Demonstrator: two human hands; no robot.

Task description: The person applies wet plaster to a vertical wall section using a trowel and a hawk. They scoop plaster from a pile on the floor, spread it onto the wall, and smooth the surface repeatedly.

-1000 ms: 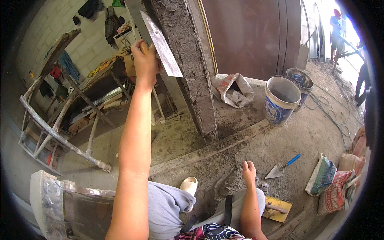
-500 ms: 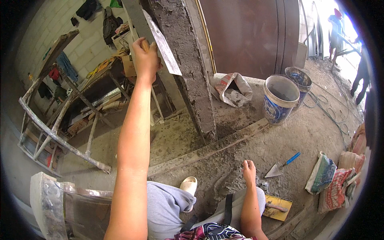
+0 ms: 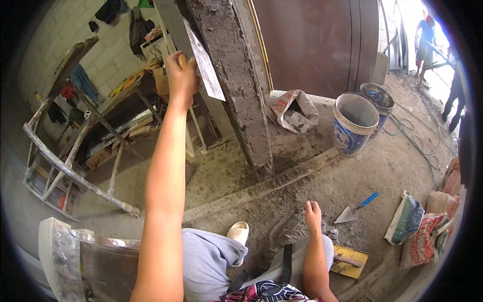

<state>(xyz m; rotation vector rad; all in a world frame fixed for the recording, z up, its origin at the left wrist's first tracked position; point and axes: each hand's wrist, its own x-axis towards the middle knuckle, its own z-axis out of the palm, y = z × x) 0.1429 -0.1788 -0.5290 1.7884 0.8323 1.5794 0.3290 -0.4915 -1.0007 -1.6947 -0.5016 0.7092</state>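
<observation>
My left hand (image 3: 182,78) grips the wooden handle (image 3: 182,62) of a flat steel finishing trowel, whose long blade (image 3: 204,63) lies against or very near a vertical column (image 3: 236,75) coated in rough grey mortar. My right hand (image 3: 313,214) is low by my right knee, fingers curled; what they hold, if anything, is hidden. Beside that knee lies a yellow float (image 3: 352,269) with a handle. A pointed trowel (image 3: 347,214) with a blue handle rests on the dirty floor to the right.
Two buckets (image 3: 352,136) and an open sack (image 3: 302,108) sit before a brown door (image 3: 312,45). Sacks (image 3: 420,236) lie right, near coiled hoses (image 3: 412,136). Metal scaffold frames (image 3: 70,166) stand left. A person (image 3: 425,38) stands at the bright opening, another's dark legs (image 3: 453,105) nearby.
My left hand and the blade rose a little, then came down slightly, the blade edging right. My right hand stays put. The person at the opening shifted slightly.
</observation>
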